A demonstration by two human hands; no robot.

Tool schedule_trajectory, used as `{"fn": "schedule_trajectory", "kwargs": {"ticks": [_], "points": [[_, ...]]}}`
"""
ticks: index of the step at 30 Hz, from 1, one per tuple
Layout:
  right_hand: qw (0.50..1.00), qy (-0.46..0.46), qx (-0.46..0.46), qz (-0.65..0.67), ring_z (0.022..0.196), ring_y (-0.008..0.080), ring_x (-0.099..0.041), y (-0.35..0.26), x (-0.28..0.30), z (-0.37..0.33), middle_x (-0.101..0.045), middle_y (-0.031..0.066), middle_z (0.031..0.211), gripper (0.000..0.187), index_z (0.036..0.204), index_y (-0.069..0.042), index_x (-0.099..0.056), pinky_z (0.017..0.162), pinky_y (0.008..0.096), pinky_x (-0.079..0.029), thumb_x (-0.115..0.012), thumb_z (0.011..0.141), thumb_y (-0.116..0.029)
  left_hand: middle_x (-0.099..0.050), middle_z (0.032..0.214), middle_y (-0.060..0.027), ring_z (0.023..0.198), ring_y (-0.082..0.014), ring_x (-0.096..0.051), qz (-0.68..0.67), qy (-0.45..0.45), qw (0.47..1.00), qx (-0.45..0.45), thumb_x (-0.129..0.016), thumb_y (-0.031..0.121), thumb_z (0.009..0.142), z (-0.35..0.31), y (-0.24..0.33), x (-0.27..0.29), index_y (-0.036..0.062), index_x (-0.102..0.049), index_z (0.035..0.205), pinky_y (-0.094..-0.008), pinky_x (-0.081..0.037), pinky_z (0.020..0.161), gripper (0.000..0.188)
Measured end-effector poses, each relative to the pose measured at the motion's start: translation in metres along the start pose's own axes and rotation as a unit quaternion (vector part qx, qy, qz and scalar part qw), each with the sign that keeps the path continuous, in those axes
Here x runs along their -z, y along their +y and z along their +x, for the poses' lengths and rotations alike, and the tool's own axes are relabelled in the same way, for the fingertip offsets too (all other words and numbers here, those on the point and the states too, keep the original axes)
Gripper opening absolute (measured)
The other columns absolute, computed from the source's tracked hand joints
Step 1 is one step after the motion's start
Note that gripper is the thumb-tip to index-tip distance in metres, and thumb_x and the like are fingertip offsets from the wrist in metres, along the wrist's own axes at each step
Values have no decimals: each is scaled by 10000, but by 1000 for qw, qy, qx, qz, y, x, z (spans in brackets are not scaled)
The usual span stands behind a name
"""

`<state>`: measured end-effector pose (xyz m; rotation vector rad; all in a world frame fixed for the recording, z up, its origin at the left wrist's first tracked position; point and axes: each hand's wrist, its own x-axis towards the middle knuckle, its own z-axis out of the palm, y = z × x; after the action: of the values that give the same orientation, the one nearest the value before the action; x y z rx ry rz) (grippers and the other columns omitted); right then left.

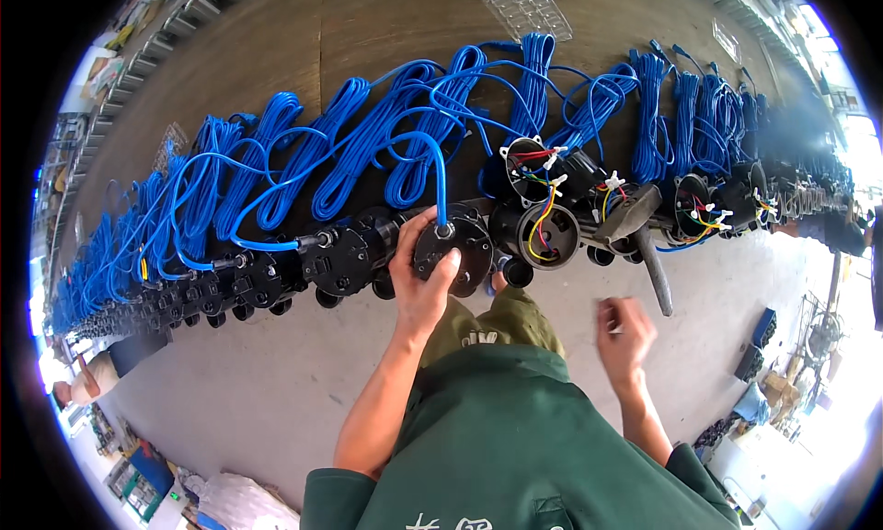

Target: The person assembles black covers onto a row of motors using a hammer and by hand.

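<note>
My left hand (421, 277) is closed around a round black motor housing (467, 250) at the table's near edge, thumb across its end cap. A thick blue cable (440, 176) rises from that cap and arches back. My right hand (627, 335) is in the air over the floor, somewhat blurred, fingers curled as in a pinch; what they hold, if anything, I cannot make out. To the right of my left hand lies an uncapped housing (549, 236) with red and yellow wires showing. A hammer (635, 219) rests across the housings, its handle (655, 277) sticking out over the edge.
Several bundled blue cables (345, 176) lie along the brown table (395, 15), with a row of capped black housings (258, 280) at left. More open housings (692, 203) with white wire connectors are at right. A clear plastic tray (529, 13) lies farther back. Another person (87, 380) is at far left.
</note>
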<state>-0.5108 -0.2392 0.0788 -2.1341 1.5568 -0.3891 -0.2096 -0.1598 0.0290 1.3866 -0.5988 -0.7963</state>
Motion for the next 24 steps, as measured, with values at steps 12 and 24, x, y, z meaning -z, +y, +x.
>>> {"fn": "schedule_trajectory", "kwargs": {"ticks": [12,24], "points": [[996,0,-55,-71,583,309,-593,16,45,69,-576,136,636,253,906,0,-579,576,444,-456,-733,935,-198,-602,1347,-99,1189,-152,-567,0,-8,1000,20,-674,161,882,-1,-2,1,-31,-590,1371,-306,-444,1040,532],[878,-354,-175,272,627,95,-493,-60,2,11,-539,-8,681,320,897,-21,-556,562,307,-427,-647,1021,-301,-562,1297,-109,1198,-194,-583,-12,-13,999,30,-679,77,842,1,0,1,-48,-580,1350,-337,-460,1058,532]]}}
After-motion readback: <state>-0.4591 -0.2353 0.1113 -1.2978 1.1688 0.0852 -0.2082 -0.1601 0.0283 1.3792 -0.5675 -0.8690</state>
